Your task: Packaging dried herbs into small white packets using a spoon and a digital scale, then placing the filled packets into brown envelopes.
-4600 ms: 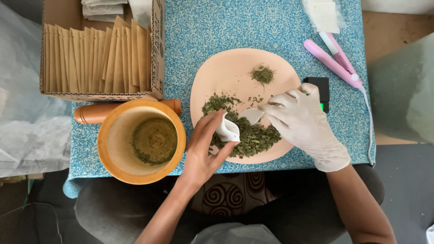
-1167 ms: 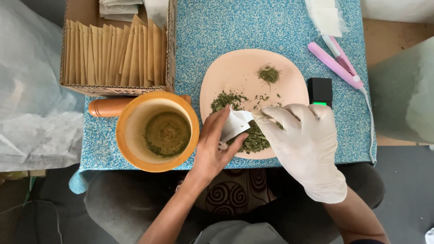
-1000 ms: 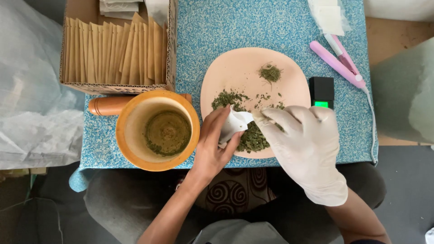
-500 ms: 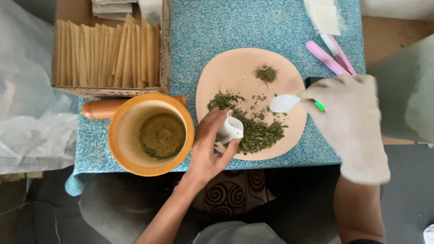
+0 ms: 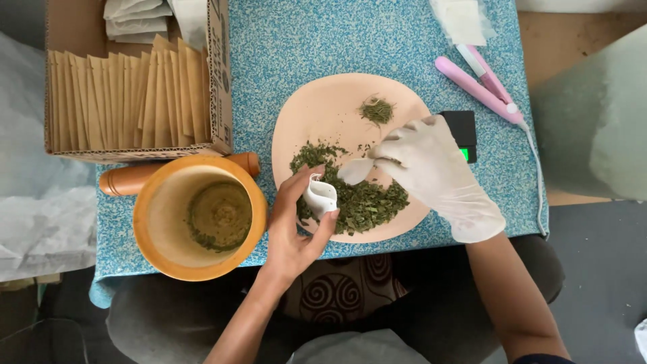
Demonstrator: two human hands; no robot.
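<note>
Over the pink plate (image 5: 323,108), the gloved right hand (image 5: 431,168) has returned from its raised position near the black device (image 5: 464,128) and now holds the white spoon (image 5: 356,171) with fingers closed on its handle, the bowl of the spoon at the upper edge of the dried green herb pile (image 5: 360,202). The bare left hand (image 5: 293,229) keeps the small white pouch (image 5: 319,195) pinched between thumb and fingers, mouth open, just beside the spoon and touching the pile's left edge. A smaller herb clump (image 5: 375,110) lies apart near the plate's far rim. Left of the plate, the orange mortar (image 5: 162,256) stands close, its rim near the left wrist, with the wooden pestle (image 5: 128,178) and the cardboard box of brown sachets (image 5: 135,94) behind it. Bare blue tabletop (image 5: 323,40) lies beyond the plate; the pink sealing tool (image 5: 475,84) lies at the right.
</note>
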